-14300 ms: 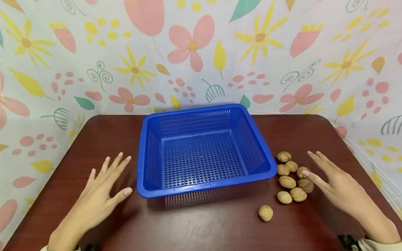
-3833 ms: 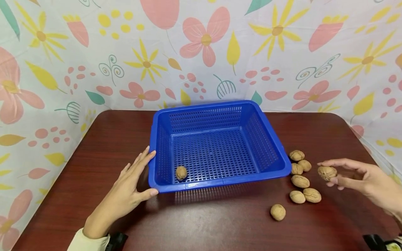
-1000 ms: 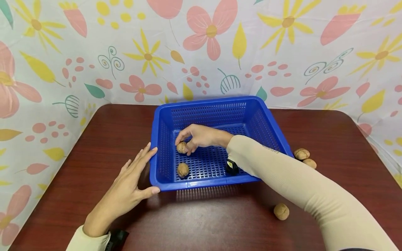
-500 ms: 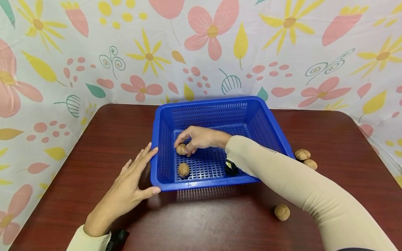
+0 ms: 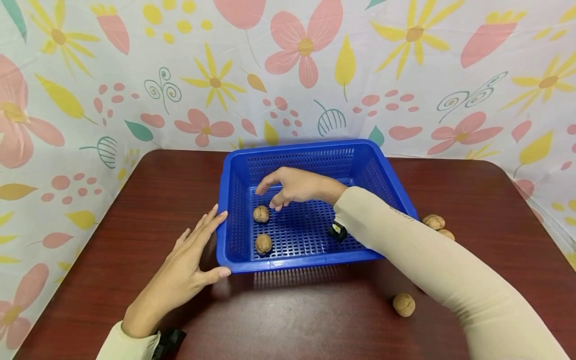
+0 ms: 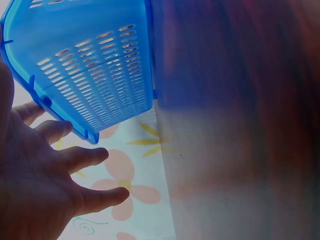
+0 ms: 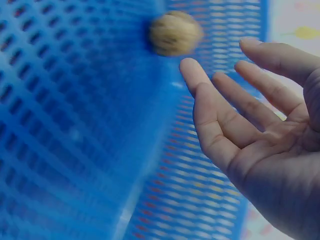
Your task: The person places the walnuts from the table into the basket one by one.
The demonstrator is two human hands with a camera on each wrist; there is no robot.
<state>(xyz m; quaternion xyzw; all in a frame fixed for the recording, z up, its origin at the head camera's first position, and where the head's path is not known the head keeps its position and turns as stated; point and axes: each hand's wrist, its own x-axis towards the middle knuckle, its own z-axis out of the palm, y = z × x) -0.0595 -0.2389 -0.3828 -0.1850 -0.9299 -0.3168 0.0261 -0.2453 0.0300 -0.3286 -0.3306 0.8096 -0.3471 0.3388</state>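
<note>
Two walnuts lie on the perforated floor of a blue plastic basket [image 5: 310, 258], near its left side. The farther walnut [image 5: 261, 214] is just below my right hand [image 5: 297, 186], whose fingers are spread and hold nothing. Nearer the front wall is the other walnut [image 5: 263, 244]. In the right wrist view one walnut [image 7: 175, 33] sits beyond the fingertips of my right hand [image 7: 265, 110], apart from them. My left hand [image 5: 182, 265] rests against the basket's left rim with fingers extended. The left wrist view shows that hand [image 6: 45, 165] touching the basket's rim from outside.
A single walnut [image 5: 404, 304] lies on the dark wooden table [image 5: 288, 320] in front of the basket. Further walnuts [image 5: 434, 222] lie right of the basket, partly hidden by my right sleeve [image 5: 432, 255]. A floral-patterned cloth [image 5: 180, 65] hangs behind the table.
My right hand has let go of a second walnut inside the basket and lifted slightly up from it. The left hand has come to the rim since the earliest frame and stays there.
</note>
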